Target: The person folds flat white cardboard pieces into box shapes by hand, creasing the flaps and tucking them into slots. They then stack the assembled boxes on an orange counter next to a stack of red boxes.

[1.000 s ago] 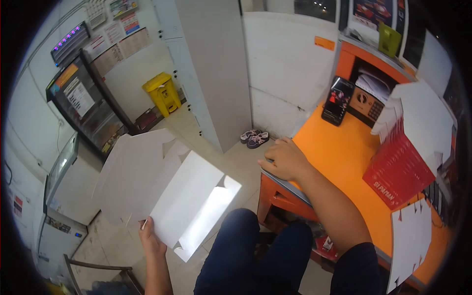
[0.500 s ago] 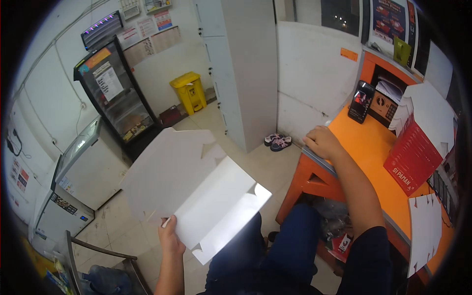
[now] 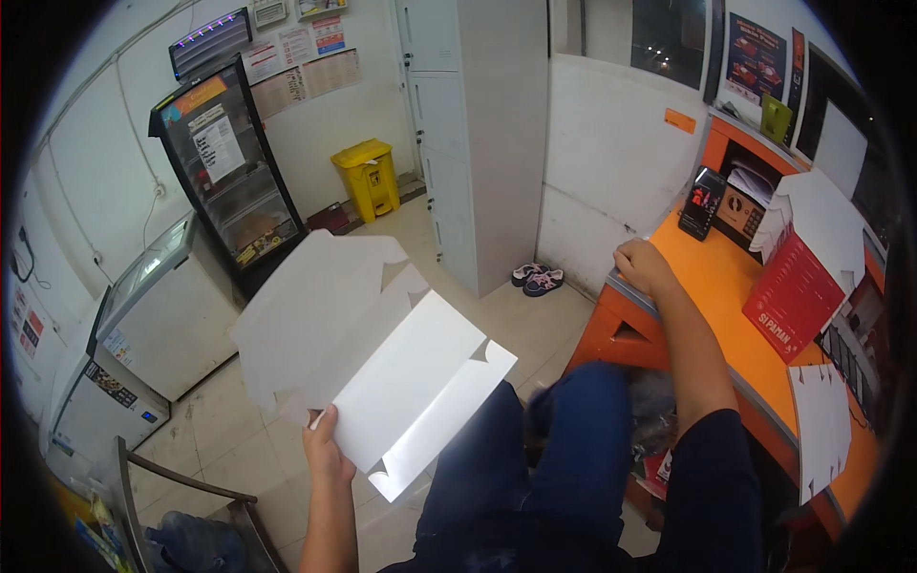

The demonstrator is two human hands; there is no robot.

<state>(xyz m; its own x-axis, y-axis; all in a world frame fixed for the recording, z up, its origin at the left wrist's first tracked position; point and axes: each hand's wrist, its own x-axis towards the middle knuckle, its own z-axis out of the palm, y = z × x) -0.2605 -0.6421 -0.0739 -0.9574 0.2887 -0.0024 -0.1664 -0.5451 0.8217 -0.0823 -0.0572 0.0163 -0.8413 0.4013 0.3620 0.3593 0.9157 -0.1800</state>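
Observation:
My left hand (image 3: 328, 447) is closed on the near left edge of a white cardboard box blank (image 3: 406, 387). The blank is partly folded along its creases, with small curved notches at its corners. It hangs in the air above my lap and the floor. My right hand (image 3: 642, 268) rests in a loose fist at the far corner of the orange desk (image 3: 712, 296), with nothing seen in it. More white blanks (image 3: 823, 212) stand on the desk, beside a red printed box panel (image 3: 796, 296). A flat white blank (image 3: 820, 430) overhangs the desk's near edge.
A phone (image 3: 702, 203) leans upright on the desk. Ahead are a grey locker (image 3: 501, 143), shoes (image 3: 538, 279) and a yellow pedal bin (image 3: 367, 180). Leftward stand a display fridge (image 3: 215, 172), chest freezers (image 3: 172, 315) and a chair (image 3: 186, 476) with a water jug (image 3: 196, 542).
The view has shifted slightly. The blank in my left hand has tilted a little and its folded panel has drawn slightly toward me. My right hand stays at the desk corner, its fingers more curled.

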